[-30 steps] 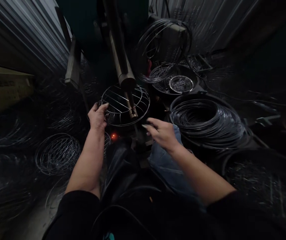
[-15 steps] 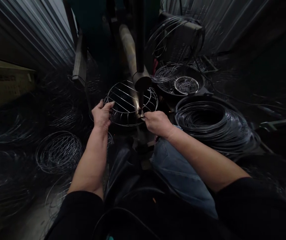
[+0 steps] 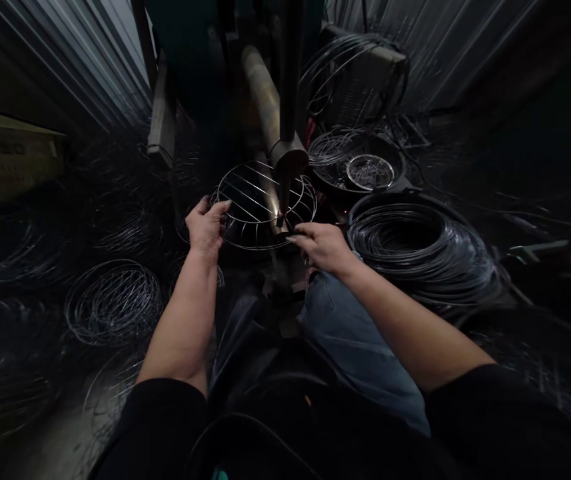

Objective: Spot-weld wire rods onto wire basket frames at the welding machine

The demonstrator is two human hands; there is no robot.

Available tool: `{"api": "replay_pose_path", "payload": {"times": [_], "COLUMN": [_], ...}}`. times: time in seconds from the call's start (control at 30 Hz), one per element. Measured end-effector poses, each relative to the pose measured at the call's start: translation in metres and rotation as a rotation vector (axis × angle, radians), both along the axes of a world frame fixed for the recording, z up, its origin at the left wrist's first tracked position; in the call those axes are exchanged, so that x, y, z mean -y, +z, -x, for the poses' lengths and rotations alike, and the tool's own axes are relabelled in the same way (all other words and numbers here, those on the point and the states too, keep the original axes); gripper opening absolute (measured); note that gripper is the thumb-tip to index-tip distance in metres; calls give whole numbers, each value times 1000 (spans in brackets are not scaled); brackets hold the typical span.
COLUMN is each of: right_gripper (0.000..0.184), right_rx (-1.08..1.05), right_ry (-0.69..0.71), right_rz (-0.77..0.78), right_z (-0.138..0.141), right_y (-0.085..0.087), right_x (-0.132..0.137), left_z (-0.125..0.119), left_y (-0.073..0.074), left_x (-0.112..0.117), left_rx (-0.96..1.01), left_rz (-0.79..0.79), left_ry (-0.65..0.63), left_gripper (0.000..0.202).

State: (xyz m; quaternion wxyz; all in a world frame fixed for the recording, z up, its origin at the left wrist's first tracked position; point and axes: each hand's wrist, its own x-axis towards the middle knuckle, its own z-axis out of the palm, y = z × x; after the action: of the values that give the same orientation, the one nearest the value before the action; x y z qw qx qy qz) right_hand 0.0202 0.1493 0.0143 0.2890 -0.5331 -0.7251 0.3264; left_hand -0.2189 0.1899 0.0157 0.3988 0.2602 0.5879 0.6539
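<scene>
A round wire rack (image 3: pixel 245 212), with parallel bars across its top ring and short curved wires down to a lower ring, sits around the electrode tips of a welding machine. Its left rim is pinched by my left hand (image 3: pixel 206 223), thumb on top. At the front right of the rack is my right hand (image 3: pixel 322 245), its thumb and fingertips drawn close together beside the electrodes. Whatever lies between those fingertips is too small and dark to make out. The upper electrode (image 3: pixel 285 193) comes down inside the ring, and a small glow shows at its tip.
To the right lies a big coil of wire (image 3: pixel 415 243); behind it, a dark pan (image 3: pixel 400 177) holds a small ring-shaped dish (image 3: pixel 371 172) and loose wire. Stacked wire rings (image 3: pixel 115 303) lie on the left floor. A yellowish box (image 3: pixel 10 160) stands far left.
My right hand has shifted slightly right, its fingers a little more stretched out. The rack and my left hand have barely moved. The view has tilted a little.
</scene>
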Motion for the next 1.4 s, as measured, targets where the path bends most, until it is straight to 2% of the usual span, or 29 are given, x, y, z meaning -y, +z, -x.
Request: {"api": "replay_pose_path", "payload": {"times": [0.03, 0.13, 0.2, 0.27, 0.33, 0.43, 0.53, 0.63, 0.73, 0.87, 0.97, 1.13, 1.4], "right_gripper": [21, 50, 53, 47, 37, 21, 20, 26, 24, 20, 17, 17, 19], "right_rx": [-100, -381, -502, -501, -385, -151, -166, -408, -672, -839, -805, -687, -585], "right_ry": [-41, -113, -130, -166, -213, -266, -279, -246, -193, -136, -157, -225, -347], "right_rz": [45, 258, 444, 546, 507, 261, 126, 154, 183, 194, 208, 210, 61], "right_z": [-9, -45, -69, -87, -98, -102, -91, -63, -24, 23, 39, 41, 44], "right_y": [-4, -20, -30, -39, -44, -48, -42, -23, -5, -1, -7, -10, -9], "right_x": [7, 34, 52, 67, 78, 84, 78, 62, 42, 18, 8, 7, 17], "left_z": [1, 4, 5, 4, 2, -3, -10, -17, -20, -19, -19, -23, -29], "left_y": [0, 0, 1, 0, -1, -3, -2, 0, 1, 0, 1, 4, 2], "left_x": [0, 2, 3, 6, 12, 24, 36, 43, 46, 47, 49, 51, 50], "left_rx": [-2, -8, 2, 19, 29, 27, 40, 83, 104, 108, 94, 74, 105], "left_rz": [-2, -7, -14, -27, -49, -74, -58, -48, -51, -40, -63, -102, -110], "left_ry": [-2, 0, 2, 10, 13, 36, 126, 188, 215, 227, 218, 198, 195], "left_gripper": [71, 56, 51, 50, 49, 46, 47, 51, 54, 55, 55, 58, 60]}}
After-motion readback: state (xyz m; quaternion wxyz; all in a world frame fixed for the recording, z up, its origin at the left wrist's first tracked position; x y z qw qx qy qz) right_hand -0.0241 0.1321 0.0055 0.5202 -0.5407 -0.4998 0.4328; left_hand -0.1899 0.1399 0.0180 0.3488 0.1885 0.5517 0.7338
